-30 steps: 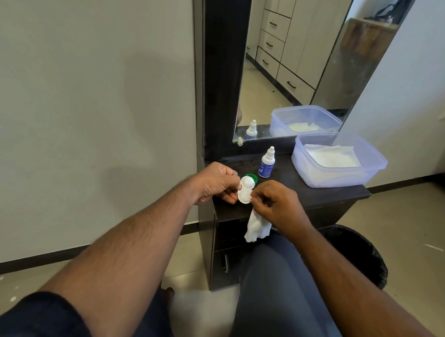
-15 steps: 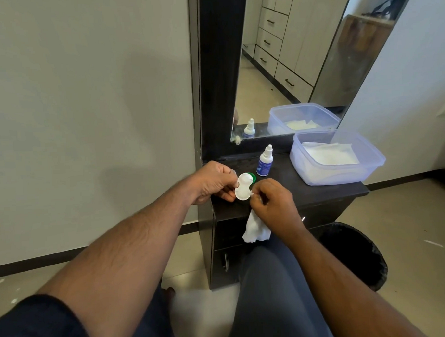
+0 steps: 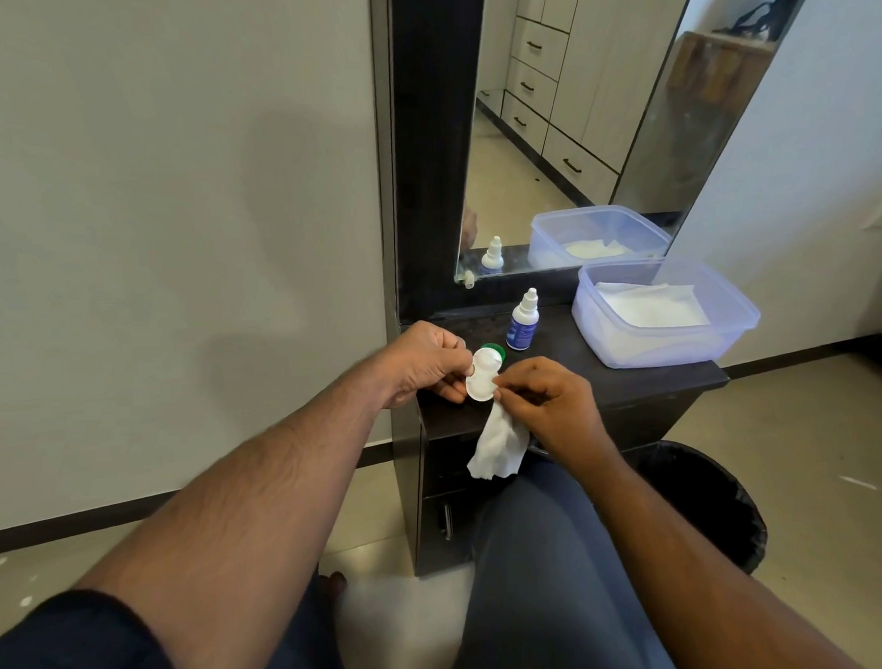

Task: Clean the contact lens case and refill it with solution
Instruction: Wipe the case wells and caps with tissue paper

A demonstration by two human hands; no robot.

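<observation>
The task looked to be in its cleaning stage, with the refill not yet begun. At the left, the left hand [image 3: 420, 365] gripped the white contact lens case [image 3: 483, 379] by its far lobe, fingers curled round it, holding it just above the near left corner of the dark dresser top [image 3: 648, 376]. Just right of the case, the right hand [image 3: 548, 405] pinched a white tissue [image 3: 499, 445] against the case's near lobe, the loose end of the tissue hanging down toward the person's lap. I judged this to be wiping or drying; whether the wells were already clean could not be told, as the case showed only a plain white face. A green cap [image 3: 494, 351] lay on the dresser top just beyond the case, apparently taken off; a 2nd cap was not visible. Farther right stood the solution bottle [image 3: 522, 323], upright, its white tip on and untouched, so filling the wells and screwing the caps back were still left.

Counted left to right: 1 case, 1 tissue in hand, 1 green cap, 1 bottle, 1 clear plastic tub [image 3: 722, 342] with folded white tissues inside, and 1 black bin [image 3: 714, 504] on the floor at the near right. The mirror [image 3: 595, 100] behind merely doubled the bottle and the tub.
</observation>
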